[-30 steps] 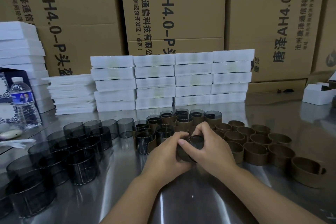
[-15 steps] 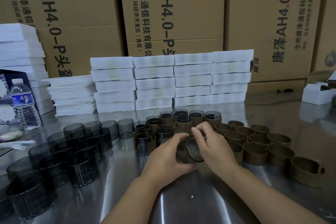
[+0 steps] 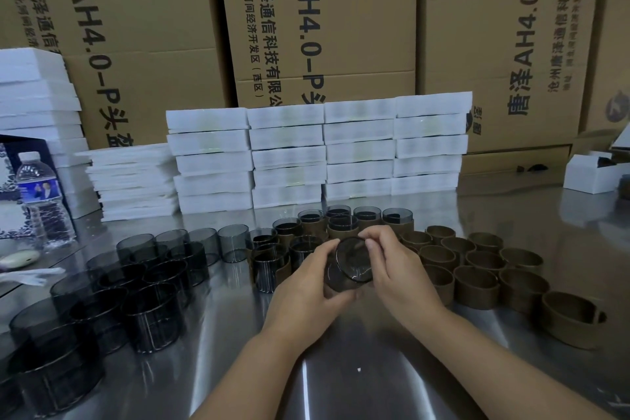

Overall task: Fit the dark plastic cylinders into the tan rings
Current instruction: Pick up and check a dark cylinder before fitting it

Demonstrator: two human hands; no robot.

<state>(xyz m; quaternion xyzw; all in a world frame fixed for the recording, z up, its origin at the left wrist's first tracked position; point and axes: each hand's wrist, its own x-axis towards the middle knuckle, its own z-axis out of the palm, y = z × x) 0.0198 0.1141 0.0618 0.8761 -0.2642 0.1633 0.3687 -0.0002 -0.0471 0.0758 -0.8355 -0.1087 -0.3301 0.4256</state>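
Observation:
A dark translucent cylinder (image 3: 351,262) is held tilted above the steel table, its open end turned toward me. My left hand (image 3: 306,286) grips it from the left and below. My right hand (image 3: 395,266) pinches its upper right rim with thumb and fingers. Whether a tan ring is around it I cannot tell. Several loose dark cylinders (image 3: 150,286) stand at the left. Several empty tan rings (image 3: 477,269) stand at the right. Behind my hands stand several cylinders seated in tan rings (image 3: 341,218).
Stacks of white foam boxes (image 3: 317,153) line the back of the table (image 3: 341,368), with large cardboard cartons (image 3: 320,20) behind them. A water bottle (image 3: 42,198) stands at far left. A small white box (image 3: 589,174) sits at far right.
The cylinder has been tipped up from lying low between my hands, so its open end now faces me. My right fingers have moved onto its upper rim.

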